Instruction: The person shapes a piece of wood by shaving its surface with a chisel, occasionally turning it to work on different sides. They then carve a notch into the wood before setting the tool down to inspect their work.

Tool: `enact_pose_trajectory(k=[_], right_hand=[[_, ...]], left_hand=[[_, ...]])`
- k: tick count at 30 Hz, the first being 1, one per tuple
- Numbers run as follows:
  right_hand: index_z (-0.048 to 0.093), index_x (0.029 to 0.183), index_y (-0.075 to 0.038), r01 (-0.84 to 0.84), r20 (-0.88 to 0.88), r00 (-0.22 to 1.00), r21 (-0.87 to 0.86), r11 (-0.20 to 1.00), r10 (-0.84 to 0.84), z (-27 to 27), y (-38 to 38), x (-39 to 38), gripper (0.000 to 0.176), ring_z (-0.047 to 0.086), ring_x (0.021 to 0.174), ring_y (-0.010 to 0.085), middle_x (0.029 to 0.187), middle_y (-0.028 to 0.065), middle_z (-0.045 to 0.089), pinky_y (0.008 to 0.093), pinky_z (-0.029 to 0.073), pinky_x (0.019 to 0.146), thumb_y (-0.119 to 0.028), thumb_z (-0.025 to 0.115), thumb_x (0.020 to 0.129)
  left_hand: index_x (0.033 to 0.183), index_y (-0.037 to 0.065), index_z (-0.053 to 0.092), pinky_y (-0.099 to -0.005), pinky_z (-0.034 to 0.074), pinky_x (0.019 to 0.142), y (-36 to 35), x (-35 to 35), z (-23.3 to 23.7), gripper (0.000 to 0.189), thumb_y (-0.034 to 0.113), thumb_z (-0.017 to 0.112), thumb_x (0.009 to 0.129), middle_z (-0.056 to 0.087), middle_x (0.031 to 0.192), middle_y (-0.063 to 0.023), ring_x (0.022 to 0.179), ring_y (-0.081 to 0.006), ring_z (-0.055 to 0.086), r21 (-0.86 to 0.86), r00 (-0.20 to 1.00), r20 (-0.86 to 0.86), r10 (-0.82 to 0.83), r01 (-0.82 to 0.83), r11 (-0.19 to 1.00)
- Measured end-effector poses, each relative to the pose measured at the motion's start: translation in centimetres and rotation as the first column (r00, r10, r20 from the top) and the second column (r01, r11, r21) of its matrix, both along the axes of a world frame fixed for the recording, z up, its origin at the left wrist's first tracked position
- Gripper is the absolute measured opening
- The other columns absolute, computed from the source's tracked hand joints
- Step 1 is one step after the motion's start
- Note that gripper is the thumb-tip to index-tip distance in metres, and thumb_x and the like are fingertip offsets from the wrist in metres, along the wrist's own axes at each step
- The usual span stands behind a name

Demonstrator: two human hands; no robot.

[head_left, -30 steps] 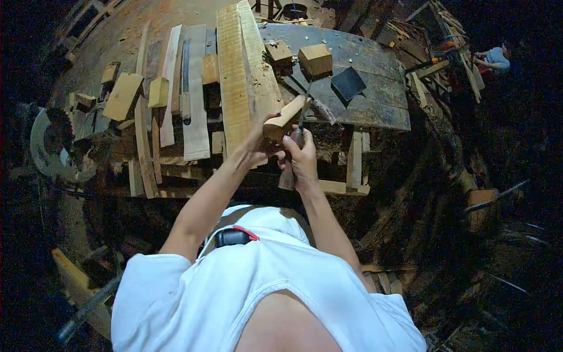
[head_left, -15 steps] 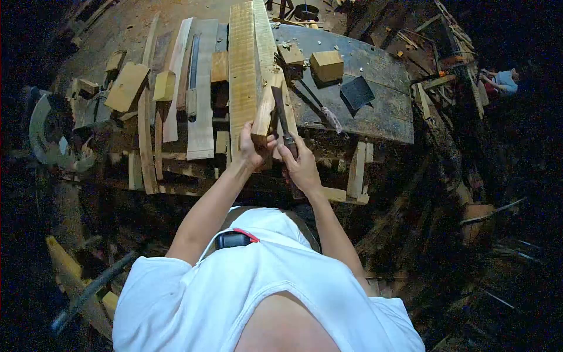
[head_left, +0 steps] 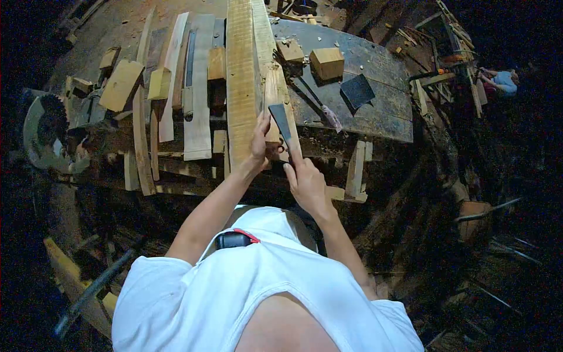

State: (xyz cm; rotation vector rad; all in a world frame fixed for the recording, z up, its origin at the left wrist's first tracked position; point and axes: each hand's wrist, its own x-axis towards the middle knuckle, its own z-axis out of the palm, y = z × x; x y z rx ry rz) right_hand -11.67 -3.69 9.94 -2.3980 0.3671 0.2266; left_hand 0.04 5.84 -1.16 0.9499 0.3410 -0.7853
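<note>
Wooden and pale, the block stands on end in my left hand, fingers closed tight around its low end, just beside a long plank on the bench. My right hand grips a chisel, its blade right by the block.

Light pours from above onto the long pale striped timber plank; around it everything sinks into black, fisheye bends the edges, and the white short-sleeved shirt below it glares.

Workbench under planks, blocks, perhaps shavings.
</note>
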Motion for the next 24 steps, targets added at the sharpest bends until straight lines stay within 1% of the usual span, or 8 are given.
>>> enact_pose_trajectory(k=[5,7,9,12,16,18,22,24], right_hand=[[0.031,0.143,-0.019,-0.008,-0.102,0.995,-0.014,1.000,0.007,1.1,0.2,-1.2,0.052,0.059,0.092,0.0444,0.101,0.0262,0.059,0.0496,0.051,0.074,-0.020,0.049,0.094],[0.030,0.144,-0.016,0.091,0.012,0.996,0.121,0.988,-0.093,0.5,0.0,-1.7,0.052,0.058,0.073,0.0434,0.083,0.0257,0.057,0.0501,0.044,0.066,-0.017,0.047,0.095],[0.030,0.144,-0.016,0.045,-0.016,0.999,0.069,0.997,-0.044,0.3,-0.3,-1.1,0.052,0.059,0.076,0.0448,0.085,0.0270,0.059,0.0507,0.047,0.067,-0.018,0.047,0.095],[0.031,0.143,-0.015,0.005,-0.014,1.000,0.007,1.000,-0.005,-0.6,-0.8,2.2,0.051,0.060,0.077,0.0462,0.084,0.0287,0.061,0.0520,0.049,0.068,-0.021,0.046,0.094],[0.035,0.140,-0.013,0.029,0.021,0.999,0.023,0.999,-0.030,-2.6,-1.5,7.5,0.045,0.058,0.074,0.0475,0.078,0.0311,0.059,0.0520,0.044,0.065,-0.020,0.041,0.096],[0.035,0.141,-0.014,0.031,0.017,0.999,0.018,0.999,-0.031,-2.1,-1.5,7.1,0.046,0.058,0.076,0.0469,0.079,0.0310,0.058,0.0518,0.044,0.066,-0.021,0.042,0.096],[0.031,0.143,-0.015,0.002,0.028,1.000,0.083,0.997,-0.005,-0.7,-0.5,2.3,0.049,0.058,0.078,0.0460,0.081,0.0311,0.058,0.0500,0.044,0.069,-0.018,0.042,0.096],[0.031,0.144,-0.016,-0.001,0.012,1.000,0.074,0.997,0.000,-0.3,-0.4,1.2,0.050,0.058,0.076,0.0463,0.079,0.0312,0.058,0.0497,0.044,0.068,-0.017,0.043,0.096]], left_hand=[[0.142,0.018,0.027,-0.0247,0.047,0.042,-1.0,-0.4,1.6,0.052,0.042,0.039,0.098,0.055,0.118,-0.0041,0.064,-0.0119,0.060,0.026,0.979,0.182,0.087,-0.093,0.995],[0.143,0.018,0.027,-0.0255,0.047,0.041,-1.2,-0.3,1.2,0.052,0.042,0.039,0.098,0.058,0.113,-0.0042,0.063,-0.0121,0.060,0.065,0.977,0.186,0.102,-0.116,0.991],[0.146,0.021,0.021,-0.0263,0.046,0.041,-1.6,-0.1,0.7,0.054,0.041,0.037,0.098,0.059,0.103,-0.0034,0.063,-0.0125,0.059,0.044,0.970,0.182,0.161,-0.172,0.984],[0.149,0.025,0.011,-0.0267,0.045,0.043,0.1,0.2,1.2,0.058,0.039,0.035,0.098,0.059,0.101,-0.0039,0.066,-0.0121,0.058,-0.023,0.984,0.144,-0.102,0.106,0.994],[0.149,0.026,0.006,-0.0259,0.045,0.042,-0.8,0.4,0.0,0.059,0.038,0.034,0.098,0.059,0.099,-0.0048,0.065,-0.0121,0.057,-0.061,0.981,0.193,0.025,-0.014,0.998],[0.147,0.019,0.019,-0.0277,0.055,0.071,-1.0,0.4,0.2,0.053,0.038,0.033,0.100,0.051,0.124,-0.0057,0.092,-0.0130,0.060,0.020,0.974,0.222,0.047,-0.052,0.998],[0.148,0.022,0.018,-0.0239,0.051,0.054,-0.4,0.4,2.4,0.052,0.035,0.033,0.100,0.044,0.135,-0.0055,0.077,-0.0108,0.059,0.078,0.989,0.147,0.028,-0.040,0.996],[0.148,0.026,0.015,-0.0226,0.048,0.046,-0.2,0.3,2.5,0.053,0.036,0.032,0.099,0.056,0.113,-0.0063,0.065,-0.0108,0.057,0.098,0.986,0.167,0.007,-0.024,0.995]])
